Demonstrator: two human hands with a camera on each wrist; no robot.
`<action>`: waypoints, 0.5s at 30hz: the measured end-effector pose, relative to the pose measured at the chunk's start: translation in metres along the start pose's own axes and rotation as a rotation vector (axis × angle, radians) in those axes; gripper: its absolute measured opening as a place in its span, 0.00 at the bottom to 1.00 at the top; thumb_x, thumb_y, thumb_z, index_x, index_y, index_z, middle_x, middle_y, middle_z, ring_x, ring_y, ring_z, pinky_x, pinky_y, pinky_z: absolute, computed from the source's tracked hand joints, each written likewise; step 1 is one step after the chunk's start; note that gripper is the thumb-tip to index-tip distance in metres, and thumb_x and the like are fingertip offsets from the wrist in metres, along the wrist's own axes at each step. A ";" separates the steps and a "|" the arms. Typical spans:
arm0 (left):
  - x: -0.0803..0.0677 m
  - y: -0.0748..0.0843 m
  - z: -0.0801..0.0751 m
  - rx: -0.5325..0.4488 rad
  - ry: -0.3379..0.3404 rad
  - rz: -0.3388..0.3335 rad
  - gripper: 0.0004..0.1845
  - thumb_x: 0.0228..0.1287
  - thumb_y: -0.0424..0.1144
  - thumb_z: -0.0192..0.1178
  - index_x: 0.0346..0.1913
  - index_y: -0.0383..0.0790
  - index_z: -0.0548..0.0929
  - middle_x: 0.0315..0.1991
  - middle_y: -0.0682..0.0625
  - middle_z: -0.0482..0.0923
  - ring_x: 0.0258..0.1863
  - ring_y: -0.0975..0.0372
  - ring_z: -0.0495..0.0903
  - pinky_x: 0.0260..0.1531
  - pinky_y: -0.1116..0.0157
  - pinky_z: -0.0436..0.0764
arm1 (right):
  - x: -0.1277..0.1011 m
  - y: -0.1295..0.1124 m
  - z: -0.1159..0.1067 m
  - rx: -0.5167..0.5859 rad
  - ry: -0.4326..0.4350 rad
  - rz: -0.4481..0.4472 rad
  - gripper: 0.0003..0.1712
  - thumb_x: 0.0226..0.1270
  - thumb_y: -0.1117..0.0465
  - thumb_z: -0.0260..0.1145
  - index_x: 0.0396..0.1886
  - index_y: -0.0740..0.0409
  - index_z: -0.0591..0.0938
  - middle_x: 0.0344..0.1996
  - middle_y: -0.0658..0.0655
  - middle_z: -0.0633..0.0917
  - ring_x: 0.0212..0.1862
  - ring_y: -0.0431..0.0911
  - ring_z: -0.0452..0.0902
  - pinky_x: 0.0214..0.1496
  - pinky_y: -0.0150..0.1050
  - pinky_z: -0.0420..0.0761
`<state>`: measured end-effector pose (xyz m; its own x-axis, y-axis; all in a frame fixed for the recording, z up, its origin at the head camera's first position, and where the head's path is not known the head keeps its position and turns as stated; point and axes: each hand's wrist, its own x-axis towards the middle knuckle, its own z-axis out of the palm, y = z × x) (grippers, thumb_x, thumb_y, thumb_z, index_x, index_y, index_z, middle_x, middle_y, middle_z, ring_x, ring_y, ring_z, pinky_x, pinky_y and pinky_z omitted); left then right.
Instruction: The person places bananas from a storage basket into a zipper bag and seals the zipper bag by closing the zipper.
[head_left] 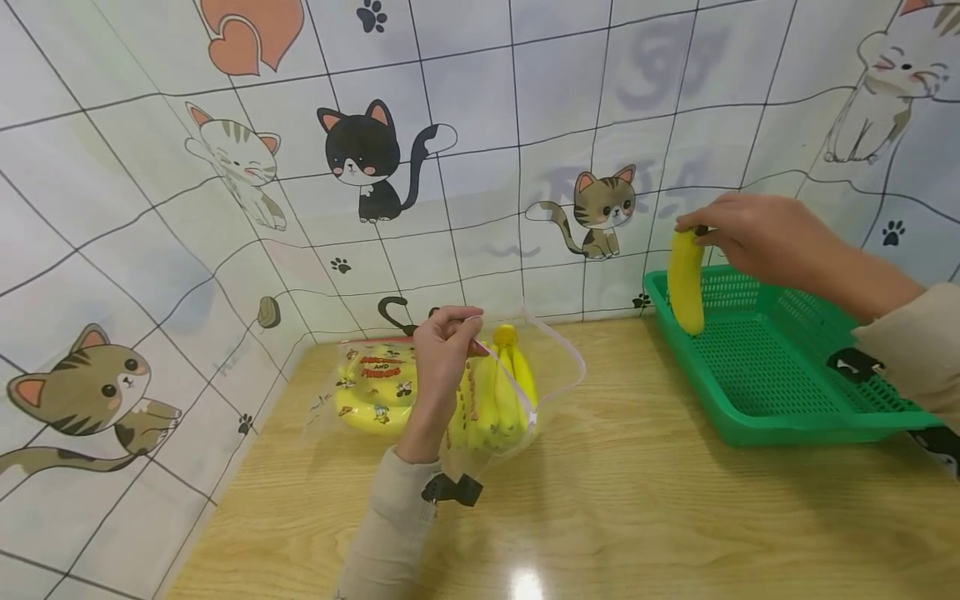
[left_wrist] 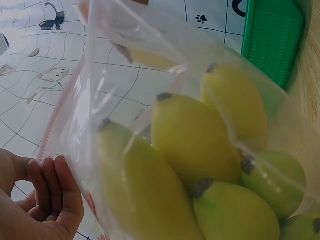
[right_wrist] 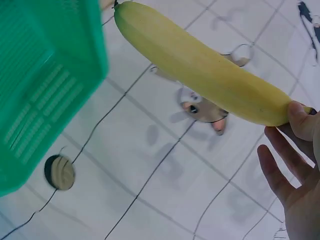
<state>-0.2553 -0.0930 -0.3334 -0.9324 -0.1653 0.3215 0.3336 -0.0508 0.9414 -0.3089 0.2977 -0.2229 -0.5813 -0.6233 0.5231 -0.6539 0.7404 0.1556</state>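
My left hand [head_left: 442, 350] pinches the upper edge of a clear zip bag [head_left: 382, 367] printed with cartoon figures. The bag lies on the table with its mouth spread toward the right. Inside it is a bunch of yellow bananas [head_left: 498, 400]; their dark tips [left_wrist: 205, 187] fill the left wrist view. In my right hand [head_left: 780, 242], thumb and fingers grip a single banana [head_left: 686, 287] by its stem end. That banana hangs tip down, overlapping the left rim of the green basket in the head view. The right wrist view shows its whole length [right_wrist: 195, 67].
A green plastic basket [head_left: 720, 408] with perforated walls stands at the right, its bare bottom showing. Behind the wooden table [head_left: 600, 500] rises a wall covering [head_left: 480, 200] with cat drawings and grid lines.
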 end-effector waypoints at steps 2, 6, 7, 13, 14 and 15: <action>0.001 0.000 0.000 0.007 0.001 -0.002 0.06 0.70 0.30 0.63 0.44 0.32 0.87 0.18 0.56 0.78 0.16 0.64 0.79 0.29 0.65 0.87 | 0.005 -0.006 -0.003 0.026 0.049 -0.014 0.20 0.63 0.73 0.72 0.54 0.58 0.87 0.45 0.61 0.91 0.43 0.56 0.87 0.34 0.43 0.84; 0.002 -0.002 0.001 0.011 0.004 -0.003 0.06 0.70 0.30 0.63 0.44 0.32 0.87 0.18 0.56 0.77 0.16 0.64 0.80 0.29 0.65 0.87 | 0.016 -0.019 -0.008 0.113 0.155 -0.028 0.22 0.60 0.76 0.74 0.53 0.59 0.88 0.44 0.60 0.91 0.41 0.53 0.87 0.42 0.18 0.74; 0.002 -0.002 0.001 0.010 0.005 -0.003 0.06 0.70 0.30 0.63 0.44 0.32 0.87 0.18 0.56 0.77 0.16 0.64 0.80 0.29 0.65 0.87 | 0.018 -0.023 -0.009 0.130 0.185 -0.039 0.22 0.58 0.77 0.74 0.53 0.59 0.88 0.44 0.60 0.91 0.40 0.52 0.86 0.43 0.14 0.69; 0.003 -0.002 0.003 0.019 0.012 -0.001 0.06 0.69 0.30 0.63 0.44 0.32 0.87 0.18 0.56 0.77 0.16 0.64 0.80 0.28 0.66 0.87 | 0.031 -0.043 -0.014 0.232 0.326 -0.101 0.25 0.52 0.80 0.76 0.51 0.62 0.88 0.44 0.60 0.92 0.41 0.32 0.83 0.49 0.09 0.69; 0.003 -0.001 0.003 0.021 0.013 0.000 0.06 0.69 0.30 0.63 0.44 0.32 0.87 0.18 0.56 0.77 0.16 0.63 0.80 0.28 0.66 0.87 | 0.032 -0.046 -0.015 0.254 0.340 -0.106 0.25 0.53 0.80 0.76 0.51 0.62 0.88 0.45 0.60 0.92 0.43 0.27 0.81 0.49 0.10 0.70; 0.004 -0.001 0.004 0.020 0.013 0.000 0.06 0.69 0.30 0.63 0.44 0.32 0.87 0.18 0.56 0.77 0.16 0.63 0.80 0.28 0.66 0.87 | 0.034 -0.050 -0.015 0.274 0.357 -0.109 0.25 0.52 0.80 0.75 0.51 0.62 0.89 0.45 0.60 0.92 0.45 0.22 0.79 0.49 0.10 0.70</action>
<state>-0.2597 -0.0900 -0.3328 -0.9304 -0.1779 0.3206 0.3309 -0.0307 0.9432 -0.2888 0.2437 -0.2000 -0.3305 -0.5327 0.7791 -0.8335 0.5520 0.0238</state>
